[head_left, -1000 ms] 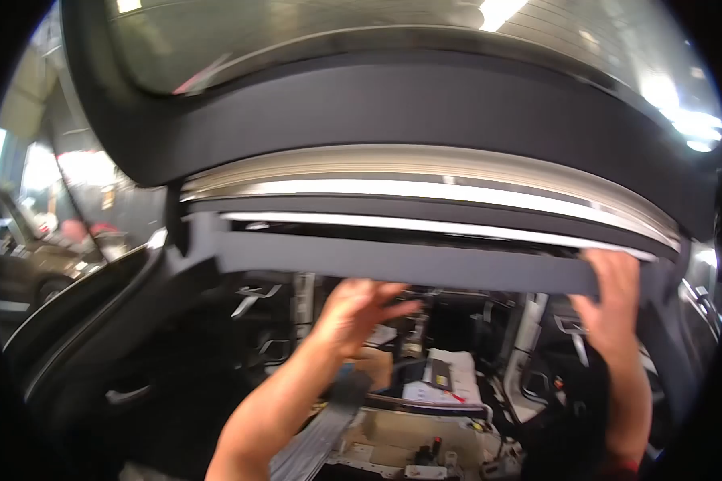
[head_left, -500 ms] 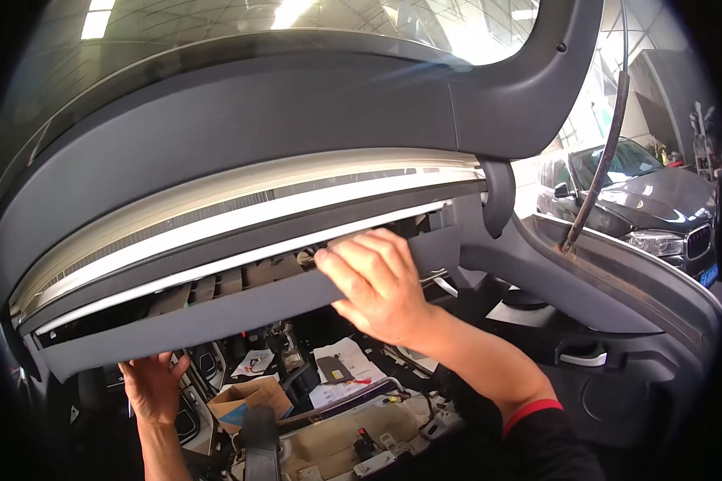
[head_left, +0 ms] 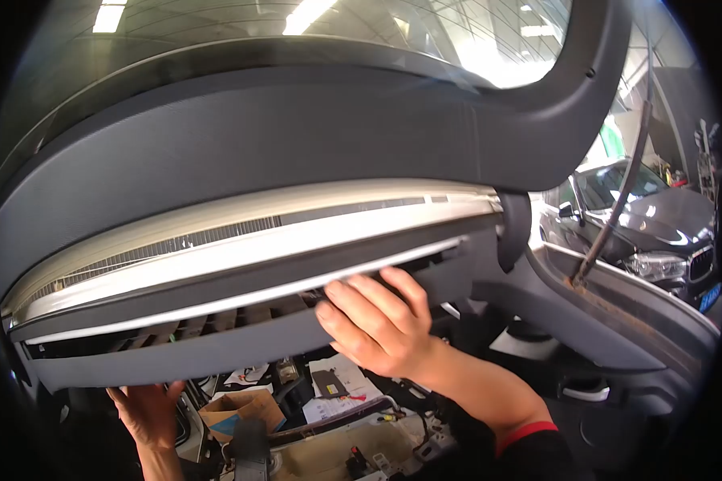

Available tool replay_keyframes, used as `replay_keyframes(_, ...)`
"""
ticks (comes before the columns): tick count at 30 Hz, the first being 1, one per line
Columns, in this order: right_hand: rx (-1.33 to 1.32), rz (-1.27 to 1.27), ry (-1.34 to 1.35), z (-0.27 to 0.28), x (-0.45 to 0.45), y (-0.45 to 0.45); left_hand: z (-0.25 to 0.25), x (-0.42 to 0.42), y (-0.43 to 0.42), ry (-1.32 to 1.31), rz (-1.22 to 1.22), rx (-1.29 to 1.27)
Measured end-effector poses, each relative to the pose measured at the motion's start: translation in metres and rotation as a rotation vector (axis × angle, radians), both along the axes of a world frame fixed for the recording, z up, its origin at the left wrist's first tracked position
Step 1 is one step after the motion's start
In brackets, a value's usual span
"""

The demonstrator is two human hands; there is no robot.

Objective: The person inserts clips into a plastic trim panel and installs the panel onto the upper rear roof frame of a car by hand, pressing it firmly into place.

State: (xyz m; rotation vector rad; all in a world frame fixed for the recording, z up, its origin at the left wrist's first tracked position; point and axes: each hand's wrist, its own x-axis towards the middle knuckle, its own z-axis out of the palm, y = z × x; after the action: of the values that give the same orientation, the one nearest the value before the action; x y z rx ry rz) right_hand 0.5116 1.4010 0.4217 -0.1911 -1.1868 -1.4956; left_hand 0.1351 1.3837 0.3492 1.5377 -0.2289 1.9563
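Head view: long grey trim panel spans my two hands. Right hand lies across it, fingers bent near its upper edge; left hand meets its lower edge, fingertips hidden. Cannot tell whether either grips. Best, I judge, to bear both ends evenly, without twisting. Panel face smooth, matt. Beside my left hand, lower down, cardboard box; beyond my right hand, parked car, bright workshop.
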Motion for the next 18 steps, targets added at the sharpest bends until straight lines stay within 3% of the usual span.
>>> replay_keyframes(3,0.038,-0.018,-0.015,-0.004,0.019,0.004,-0.005,-0.001,0.001,-0.053,0.027,-0.042)
replay_keyframes(6,-0.156,-0.115,0.131,-0.015,0.072,0.011,-0.006,0.008,-0.002,-0.199,-0.045,-0.095)
replay_keyframes(10,-0.214,-0.211,0.208,-0.021,0.118,0.019,-0.014,-0.005,-0.002,-0.047,-0.065,-0.044)
replay_keyframes(15,-0.199,-0.219,0.185,-0.024,0.124,0.031,-0.046,-0.044,0.017,-0.123,0.026,-0.115)
replay_keyframes(18,-0.137,-0.226,0.199,-0.028,0.124,0.035,-0.051,-0.047,0.019,-0.132,-0.044,-0.085)
